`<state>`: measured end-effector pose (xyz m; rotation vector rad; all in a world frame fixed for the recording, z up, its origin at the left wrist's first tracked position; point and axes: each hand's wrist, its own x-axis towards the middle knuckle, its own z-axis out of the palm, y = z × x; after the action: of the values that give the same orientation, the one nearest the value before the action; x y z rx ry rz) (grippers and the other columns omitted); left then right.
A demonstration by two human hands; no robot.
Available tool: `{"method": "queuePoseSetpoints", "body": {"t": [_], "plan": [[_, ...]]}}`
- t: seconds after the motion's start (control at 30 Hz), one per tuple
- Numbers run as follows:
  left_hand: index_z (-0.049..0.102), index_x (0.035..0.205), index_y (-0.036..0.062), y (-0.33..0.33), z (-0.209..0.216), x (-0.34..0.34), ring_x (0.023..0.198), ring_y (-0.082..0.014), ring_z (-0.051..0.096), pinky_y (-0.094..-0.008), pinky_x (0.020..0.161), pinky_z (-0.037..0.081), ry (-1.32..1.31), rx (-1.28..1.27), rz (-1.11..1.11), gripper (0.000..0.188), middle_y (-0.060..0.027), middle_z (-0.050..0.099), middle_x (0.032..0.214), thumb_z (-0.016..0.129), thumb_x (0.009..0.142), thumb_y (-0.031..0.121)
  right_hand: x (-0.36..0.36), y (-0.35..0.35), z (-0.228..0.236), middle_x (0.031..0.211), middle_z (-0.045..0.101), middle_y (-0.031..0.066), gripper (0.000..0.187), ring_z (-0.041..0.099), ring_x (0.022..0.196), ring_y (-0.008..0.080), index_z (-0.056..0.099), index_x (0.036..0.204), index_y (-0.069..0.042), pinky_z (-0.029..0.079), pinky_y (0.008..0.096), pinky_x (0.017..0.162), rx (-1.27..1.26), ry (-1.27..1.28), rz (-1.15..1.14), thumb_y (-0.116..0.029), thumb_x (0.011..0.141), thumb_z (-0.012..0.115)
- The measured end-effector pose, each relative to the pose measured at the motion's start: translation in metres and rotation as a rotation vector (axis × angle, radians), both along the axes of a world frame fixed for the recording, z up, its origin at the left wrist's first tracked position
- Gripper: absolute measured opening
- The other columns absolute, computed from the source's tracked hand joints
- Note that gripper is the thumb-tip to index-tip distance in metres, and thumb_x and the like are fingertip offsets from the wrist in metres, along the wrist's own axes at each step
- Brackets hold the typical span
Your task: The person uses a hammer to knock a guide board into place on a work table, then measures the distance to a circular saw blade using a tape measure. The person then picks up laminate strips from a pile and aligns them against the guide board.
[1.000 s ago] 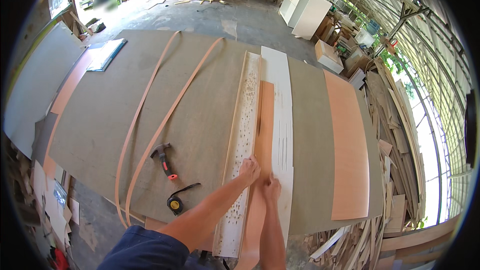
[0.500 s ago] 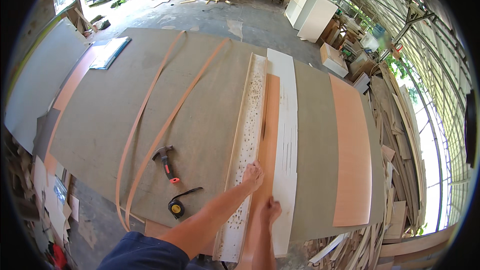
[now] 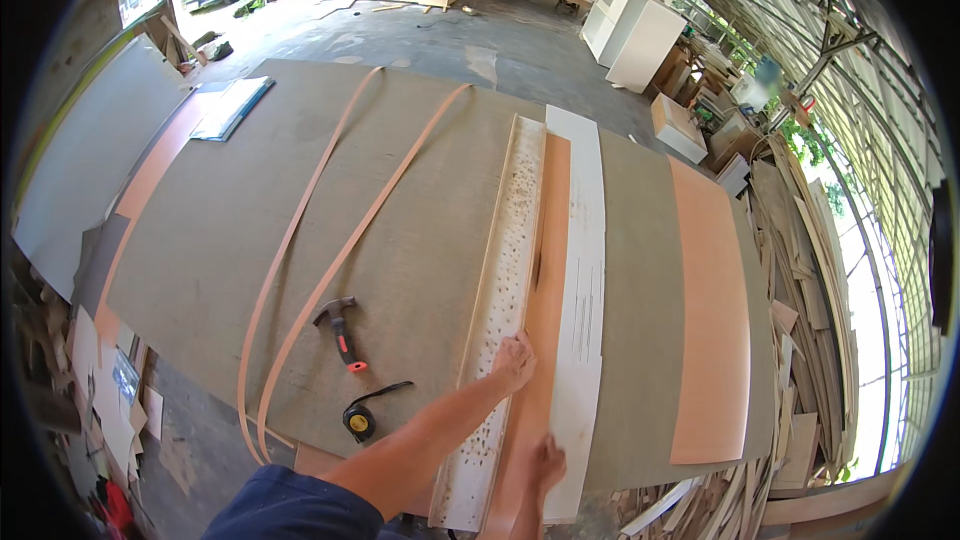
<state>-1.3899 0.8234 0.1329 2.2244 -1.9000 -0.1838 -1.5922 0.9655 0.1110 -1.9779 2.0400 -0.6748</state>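
Note:
A long, narrow white board (image 3: pixel 510 230) with raised edges and brown specks runs away from me. My left hand (image 3: pixel 514 361) is closed at its right edge, fingers bent over the rim. Beside that edge lies an orange-brown wood-look sheet strip (image 3: pixel 556 230), partly on top of a long white panel (image 3: pixel 588 240). My right hand (image 3: pixel 547 462) rests nearer to me at the strip's right side, its fingers curled in. What they hold, if anything, is hidden. A claw hammer (image 3: pixel 342 335) and a tape measure (image 3: pixel 359 422) lie to the left.
Two thin orange strips (image 3: pixel 310 195) curve over the large brown sheet (image 3: pixel 430 180) beneath everything. Another orange sheet (image 3: pixel 708 310) lies on the right. Offcut wood (image 3: pixel 800 270) is piled along the right side, and a white cabinet (image 3: pixel 640 35) stands beyond the far edge.
My right hand has moved toward me along the orange-brown strip. The strip's far end now reaches farther along the white panel. My left hand stays on the speckled board. The view has shifted slightly.

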Motion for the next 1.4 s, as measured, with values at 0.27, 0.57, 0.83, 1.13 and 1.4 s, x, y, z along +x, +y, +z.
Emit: {"method": "queuePoseSetpoints", "body": {"t": [0.27,0.57,0.83,1.13,1.4], "plan": [[0.07,0.083,0.0063,-0.003,-0.003,0.001,0.084,-0.0208,0.054,-0.0327,0.057,0.04,-0.252,0.063,-0.152,0.02,-0.0108,0.058,0.087,0.052,0.079,0.014,0.013,0.008,0.014,0.065,0.052,0.0136,0.01,0.054,0.055,0.0284,0.07,0.087,-0.002,0.044,0.0377,0.05,-0.059,-0.162,-0.023,-0.005,0.08,0.064],[0.07,0.091,0.0078,-0.007,0.011,-0.001,0.086,-0.0193,0.054,-0.0314,0.057,0.041,-0.372,0.222,-0.277,0.022,-0.0067,0.058,0.091,0.053,0.081,0.018,0.091,-0.171,0.022,0.074,0.059,0.0183,0.01,0.059,0.076,0.0372,0.064,0.081,0.0,0.047,0.0451,0.069,-0.003,-0.021,0.065,-0.008,0.077,0.059],[0.069,0.092,-0.0026,-0.004,-0.012,0.011,0.091,-0.0279,0.056,-0.0311,0.063,0.045,-0.102,0.141,-0.173,0.024,-0.0209,0.056,0.102,0.054,0.079,0.011,0.017,-0.022,0.006,0.083,0.062,0.0157,0.031,0.06,0.081,0.0304,0.065,0.108,0.001,0.05,0.0388,0.07,-0.026,-0.092,0.053,-0.007,0.078,0.062],[0.07,0.084,0.0057,-0.003,-0.011,0.003,0.083,-0.0208,0.052,-0.0319,0.054,0.038,-0.236,0.083,-0.18,0.02,-0.0103,0.057,0.089,0.052,0.078,0.013,0.021,0.014,0.029,0.068,0.056,0.0141,0.008,0.058,0.059,0.0263,0.068,0.081,0.002,0.044,0.0358,0.05,-0.084,-0.221,-0.101,-0.002,0.082,0.061],[0.071,0.088,0.0056,-0.008,-0.004,0.0,0.089,-0.0247,0.054,-0.0337,0.062,0.043,-0.267,0.104,-0.195,0.023,-0.015,0.058,0.095,0.051,0.08,0.013,0.086,-0.142,0.028,0.073,0.053,0.0195,0.009,0.056,0.072,0.0367,0.06,0.07,0.003,0.043,0.0454,0.064,-0.127,0.068,0.117,-0.006,0.073,0.058]]}}
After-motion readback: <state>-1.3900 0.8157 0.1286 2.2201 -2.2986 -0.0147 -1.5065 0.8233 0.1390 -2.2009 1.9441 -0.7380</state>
